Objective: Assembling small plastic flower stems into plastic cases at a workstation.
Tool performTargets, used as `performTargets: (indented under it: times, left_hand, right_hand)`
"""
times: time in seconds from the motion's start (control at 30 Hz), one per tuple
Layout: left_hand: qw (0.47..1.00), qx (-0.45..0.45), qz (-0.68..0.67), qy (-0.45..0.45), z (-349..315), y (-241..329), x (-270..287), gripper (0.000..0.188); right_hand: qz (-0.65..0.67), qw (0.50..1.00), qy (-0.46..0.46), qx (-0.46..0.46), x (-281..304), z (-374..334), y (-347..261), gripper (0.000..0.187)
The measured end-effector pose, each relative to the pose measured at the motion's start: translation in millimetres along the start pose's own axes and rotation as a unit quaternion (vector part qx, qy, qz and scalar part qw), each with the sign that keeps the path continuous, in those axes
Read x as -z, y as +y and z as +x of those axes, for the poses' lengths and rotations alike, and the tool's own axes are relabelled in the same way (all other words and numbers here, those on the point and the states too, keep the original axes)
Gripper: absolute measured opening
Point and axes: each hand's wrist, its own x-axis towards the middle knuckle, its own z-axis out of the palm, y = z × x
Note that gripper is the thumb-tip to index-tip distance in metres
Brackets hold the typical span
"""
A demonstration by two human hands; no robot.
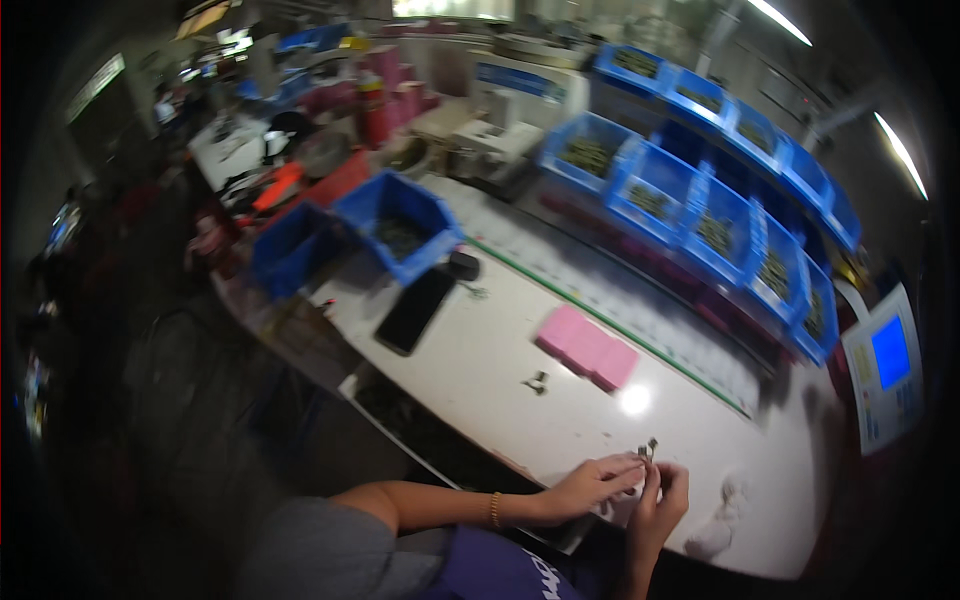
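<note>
Close together over the near edge of the white table, my left hand (598, 484) and my right hand (662, 500) meet at the fingertips. A small metal piece (648, 451) sticks up between them, pinched by the fingers of both. It is too small and blurred for its exact kind to show. On the tabletop, left of and beyond my hands, lies another small dark metal piece (537, 382). Farther off is a pink block (587, 347) with a scalloped edge.
Blue bins (712, 228) of small metal parts stand in tiers at the back right. A dark phone (415, 308) lies left, near another blue bin (400, 225). A device with a blue screen (888, 353) stands at right. An open drawer (430, 425) sits below the table's edge.
</note>
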Motion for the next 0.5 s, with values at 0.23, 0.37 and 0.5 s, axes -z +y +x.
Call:
performTargets:
  times: [0.23, 0.37, 0.5]
  left_hand:
    - [0.992, -0.065, 0.097, 0.054, -10, 31, 21, 0.031]
    - [0.987, 0.013, 0.161, -0.014, -16, 59, 22, 0.029]
    - [0.990, 0.060, 0.123, -0.024, -20, 61, 39, 0.025]
  right_hand:
    - [0.180, 0.972, -0.122, -0.085, 11, -8, -38, 0.018]
    - [0.250, 0.952, -0.146, -0.104, 18, 20, -40, 0.011]
    - [0.252, 0.929, -0.238, -0.129, -3, 37, -45, 0.013]
